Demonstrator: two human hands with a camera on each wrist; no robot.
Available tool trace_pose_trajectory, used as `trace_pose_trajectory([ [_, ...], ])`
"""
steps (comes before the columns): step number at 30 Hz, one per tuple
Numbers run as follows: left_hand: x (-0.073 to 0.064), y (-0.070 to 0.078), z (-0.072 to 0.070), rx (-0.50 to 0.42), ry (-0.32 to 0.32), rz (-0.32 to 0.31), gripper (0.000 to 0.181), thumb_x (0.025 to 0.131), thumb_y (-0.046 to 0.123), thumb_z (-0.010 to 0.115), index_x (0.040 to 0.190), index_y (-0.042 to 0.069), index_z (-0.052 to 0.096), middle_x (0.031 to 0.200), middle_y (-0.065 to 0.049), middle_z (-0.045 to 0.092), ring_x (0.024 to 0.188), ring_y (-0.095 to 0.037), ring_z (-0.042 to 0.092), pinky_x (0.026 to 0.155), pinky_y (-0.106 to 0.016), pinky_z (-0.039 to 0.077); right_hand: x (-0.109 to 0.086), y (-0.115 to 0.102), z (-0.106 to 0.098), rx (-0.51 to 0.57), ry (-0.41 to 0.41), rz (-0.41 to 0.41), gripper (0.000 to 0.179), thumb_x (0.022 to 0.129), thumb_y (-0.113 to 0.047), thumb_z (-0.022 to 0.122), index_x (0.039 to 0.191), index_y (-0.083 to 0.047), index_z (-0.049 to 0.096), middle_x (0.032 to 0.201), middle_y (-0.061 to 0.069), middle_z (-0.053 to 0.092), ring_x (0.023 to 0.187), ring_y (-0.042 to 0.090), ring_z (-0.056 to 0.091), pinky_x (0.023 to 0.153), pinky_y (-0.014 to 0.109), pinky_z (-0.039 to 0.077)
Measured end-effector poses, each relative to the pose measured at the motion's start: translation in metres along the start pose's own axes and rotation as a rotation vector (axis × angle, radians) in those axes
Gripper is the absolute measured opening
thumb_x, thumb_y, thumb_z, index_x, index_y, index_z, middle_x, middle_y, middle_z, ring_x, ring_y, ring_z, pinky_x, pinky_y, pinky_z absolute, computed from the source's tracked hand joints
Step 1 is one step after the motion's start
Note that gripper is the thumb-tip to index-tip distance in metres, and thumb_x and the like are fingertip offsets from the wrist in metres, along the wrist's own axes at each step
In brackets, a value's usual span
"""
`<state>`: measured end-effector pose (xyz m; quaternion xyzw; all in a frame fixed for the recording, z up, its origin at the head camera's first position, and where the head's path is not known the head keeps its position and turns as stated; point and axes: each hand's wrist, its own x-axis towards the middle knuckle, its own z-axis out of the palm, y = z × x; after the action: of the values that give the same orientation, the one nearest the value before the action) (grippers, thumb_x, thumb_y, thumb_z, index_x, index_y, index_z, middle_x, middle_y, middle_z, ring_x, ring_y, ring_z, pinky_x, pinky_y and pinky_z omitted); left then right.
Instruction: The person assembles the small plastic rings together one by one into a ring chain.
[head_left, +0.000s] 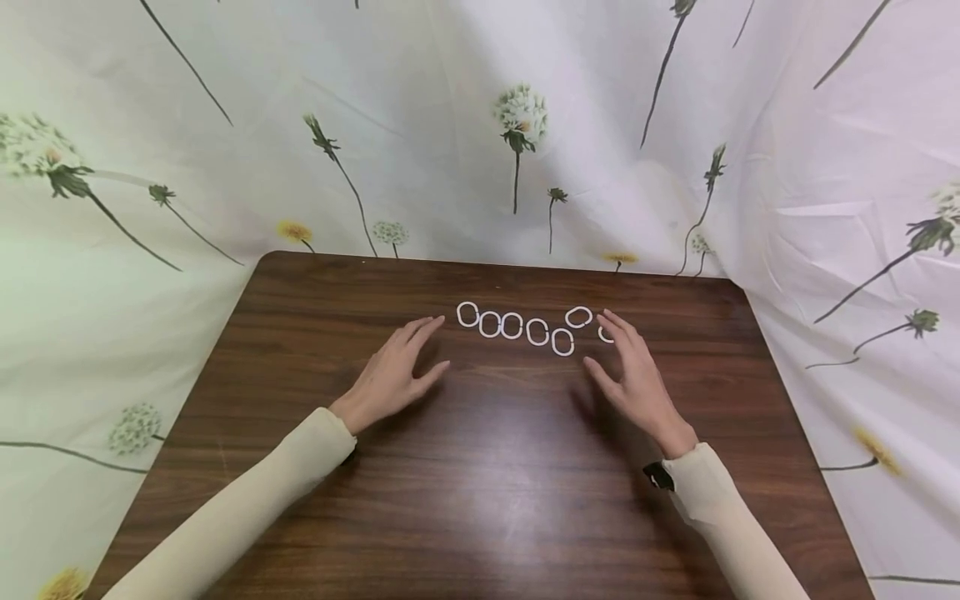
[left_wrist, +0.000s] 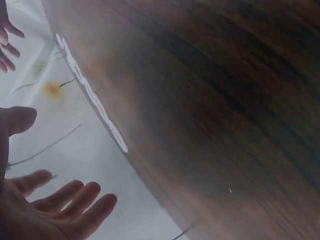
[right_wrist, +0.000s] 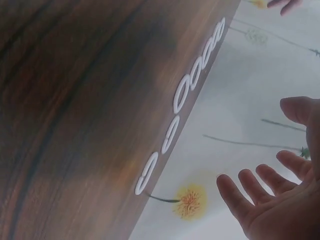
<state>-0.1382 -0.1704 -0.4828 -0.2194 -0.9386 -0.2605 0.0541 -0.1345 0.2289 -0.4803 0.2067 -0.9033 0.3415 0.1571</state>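
Note:
Several white oval rings lie on the dark wooden table in a loose, uneven row. The leftmost ring (head_left: pixel 459 314) is nearest my left hand (head_left: pixel 392 371), which hovers to its left with fingers extended and thumb apart. On the other side, my right hand (head_left: pixel 634 383) is held over the table, fingers stretched forward. Its fingertips partly cover the rightmost ring (head_left: pixel 603 337) in the head view. Another ring (head_left: pixel 567 320) sits slightly farther back than its neighbours. In the right wrist view, a near ring (right_wrist: pixel 146 173) lies apart from the others. Neither hand holds anything.
The brown wooden table (head_left: pixel 465 467) has rounded far corners. White cloth (head_left: pixel 435 150) printed with dandelions hangs behind it and along both sides. A dark band (head_left: pixel 658 476) shows at the right wrist.

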Motion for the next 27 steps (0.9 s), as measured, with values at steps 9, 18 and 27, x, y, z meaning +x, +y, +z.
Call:
trace_pose_trajectory([
  [9, 0.022, -0.003, 0.007, -0.085, -0.015, -0.102, 0.069, 0.101, 0.04, 0.067, 0.157, 0.008, 0.043, 0.145, -0.021, 0.058, 0.132, -0.04, 0.058, 0.11, -0.058, 0.051, 0.007, 0.017, -0.001, 0.074, 0.097, 0.073, 0.059, 0.092, -0.006, 0.077, 0.146, 0.001, 0.054, 0.147, 0.023, 0.057, 0.131, 0.04, 0.059, 0.1, 0.037, 0.056],
  [18, 0.042, -0.007, 0.006, -0.207, -0.018, -0.143, 0.064, 0.099, 0.034, 0.07, 0.151, 0.002, 0.048, 0.131, -0.026, 0.064, 0.115, -0.04, 0.065, 0.098, -0.052, 0.057, 0.01, 0.031, -0.002, 0.067, 0.185, 0.216, 0.045, 0.093, -0.008, 0.074, 0.136, -0.002, 0.063, 0.127, 0.023, 0.067, 0.112, 0.041, 0.068, 0.078, 0.034, 0.055],
  [27, 0.056, -0.014, 0.013, -0.281, -0.035, -0.218, 0.061, 0.098, 0.028, 0.072, 0.147, -0.002, 0.051, 0.135, -0.028, 0.064, 0.114, -0.042, 0.069, 0.1, -0.053, 0.058, 0.014, 0.043, -0.001, 0.162, 0.21, 0.357, 0.038, 0.094, -0.005, 0.074, 0.13, 0.002, 0.065, 0.128, 0.022, 0.069, 0.106, 0.04, 0.073, 0.071, 0.003, 0.047],
])
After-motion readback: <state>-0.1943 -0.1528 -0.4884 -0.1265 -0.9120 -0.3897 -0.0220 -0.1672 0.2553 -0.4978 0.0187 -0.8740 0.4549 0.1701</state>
